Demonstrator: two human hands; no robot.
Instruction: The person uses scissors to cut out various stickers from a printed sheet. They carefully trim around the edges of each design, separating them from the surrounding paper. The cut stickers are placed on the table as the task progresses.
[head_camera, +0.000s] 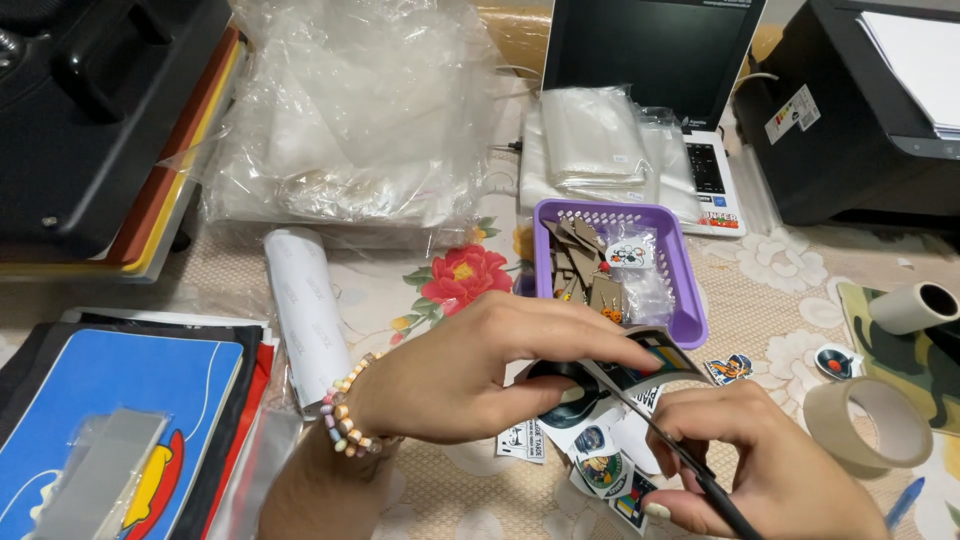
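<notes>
My left hand (470, 370), with a bead bracelet on the wrist, pinches a printed sticker sheet (640, 362) between thumb and fingers. My right hand (770, 470) grips black scissors (680, 455), whose blades run into the sheet from below. Under both hands lie several cut-out stickers (600, 468) on the floral tablecloth. Just beyond the sheet stands a purple plastic basket (685, 320) holding brown card pieces and small clear bags.
A white paper roll (305, 310) lies left of my left hand. Tape rolls (880, 425) sit at the right. Clear plastic bags (350, 120), a laptop (650, 50), a black printer (860, 110) and a black heat press (90, 100) line the back. Coloured sheets (110, 400) are stacked at the left.
</notes>
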